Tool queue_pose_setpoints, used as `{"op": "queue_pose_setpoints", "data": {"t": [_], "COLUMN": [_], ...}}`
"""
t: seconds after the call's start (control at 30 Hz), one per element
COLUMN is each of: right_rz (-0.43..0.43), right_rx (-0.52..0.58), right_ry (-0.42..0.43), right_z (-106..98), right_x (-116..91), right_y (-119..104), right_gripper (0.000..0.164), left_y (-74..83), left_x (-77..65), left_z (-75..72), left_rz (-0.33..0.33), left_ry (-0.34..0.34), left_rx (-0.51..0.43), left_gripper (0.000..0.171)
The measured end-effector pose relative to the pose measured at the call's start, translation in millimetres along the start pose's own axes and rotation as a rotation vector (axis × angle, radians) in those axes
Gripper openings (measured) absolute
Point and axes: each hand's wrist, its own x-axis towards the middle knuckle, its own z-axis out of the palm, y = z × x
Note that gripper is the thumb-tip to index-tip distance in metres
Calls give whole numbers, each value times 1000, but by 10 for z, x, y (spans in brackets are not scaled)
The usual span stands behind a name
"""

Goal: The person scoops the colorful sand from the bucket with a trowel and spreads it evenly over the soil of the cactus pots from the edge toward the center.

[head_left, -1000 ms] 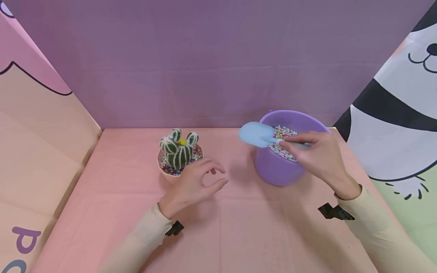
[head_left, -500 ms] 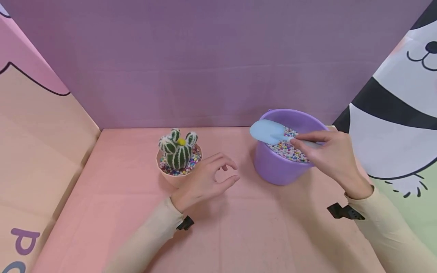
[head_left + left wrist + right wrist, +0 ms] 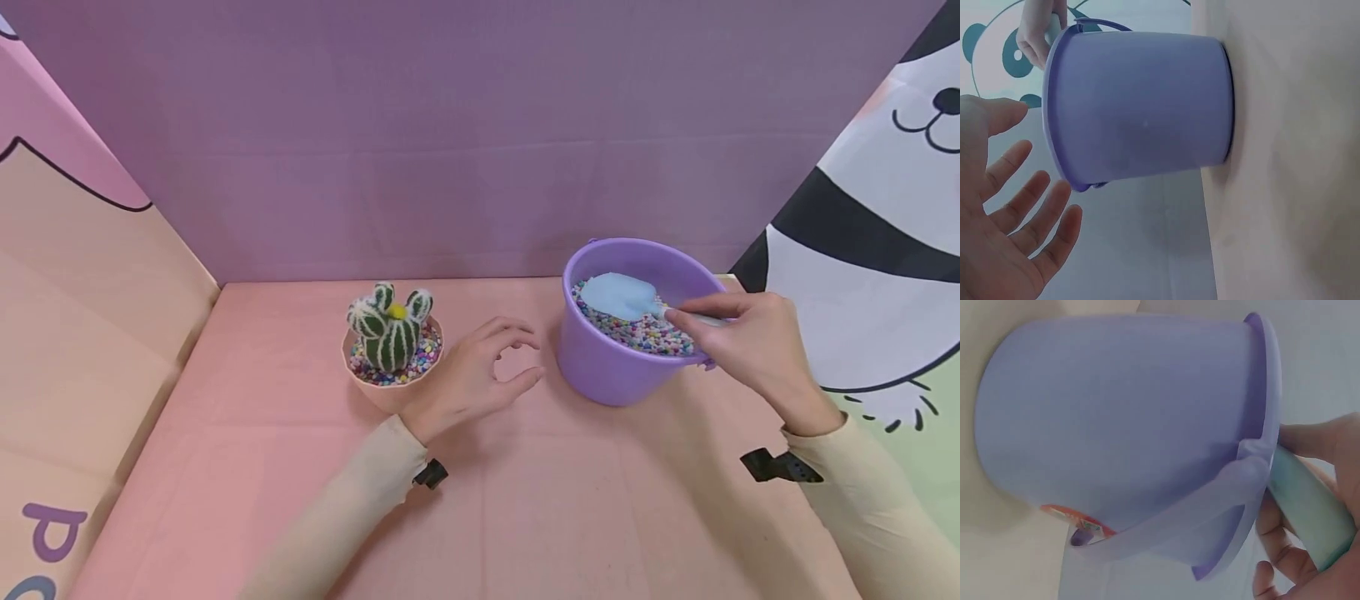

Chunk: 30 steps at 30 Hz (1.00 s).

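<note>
A purple bucket (image 3: pixel 615 375) stands at the right, with small multicoloured pebbles (image 3: pixel 645 335) inside. My right hand (image 3: pixel 753 342) grips the handle of a light blue trowel (image 3: pixel 618 296), whose blade lies over the pebbles inside the rim. In the right wrist view, fingers and thumb wrap the pale trowel handle (image 3: pixel 1307 506) beside the rim. My left hand (image 3: pixel 476 375) holds nothing; its fingers are loosely bent, between the bucket and a potted cactus (image 3: pixel 392 342). The left wrist view shows this hand (image 3: pixel 1013 219) near the bucket wall, apart from it.
The cactus sits in a pale peach pot (image 3: pixel 378 396) filled with coloured pebbles, left of the left hand. Behind is a purple backdrop (image 3: pixel 465 167); a panda-print panel (image 3: pixel 862 317) stands on the right. A pink cloth (image 3: pixel 525 500) covers the table.
My right hand has moved right, bringing the trowel blade from over the bucket's left rim to inside the bucket. My left hand has shifted right, away from the cactus pot and closer to the bucket.
</note>
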Motion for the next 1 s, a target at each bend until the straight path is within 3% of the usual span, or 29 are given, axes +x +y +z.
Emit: {"op": "queue_pose_setpoints", "data": {"t": [0.23, 0.63, 0.77, 1.0], "right_rz": [17, 69, 58, 66], "right_rx": [-59, -203, -264, -368], "right_ry": [-59, -120, -157, -252], "right_z": [-36, -388, -503, -667], "right_x": [-31, 8, 35, 115], "right_y": [128, 195, 180, 95], "right_gripper": [25, 36, 36, 33], "left_y": [92, 139, 139, 172], "left_x": [184, 505, 556, 609], "left_z": [157, 336, 384, 417], "left_rz": [-6, 31, 12, -17], "left_ry": [8, 46, 42, 104], "left_rx": [-21, 5, 18, -18], "left_gripper": [29, 39, 39, 37]}}
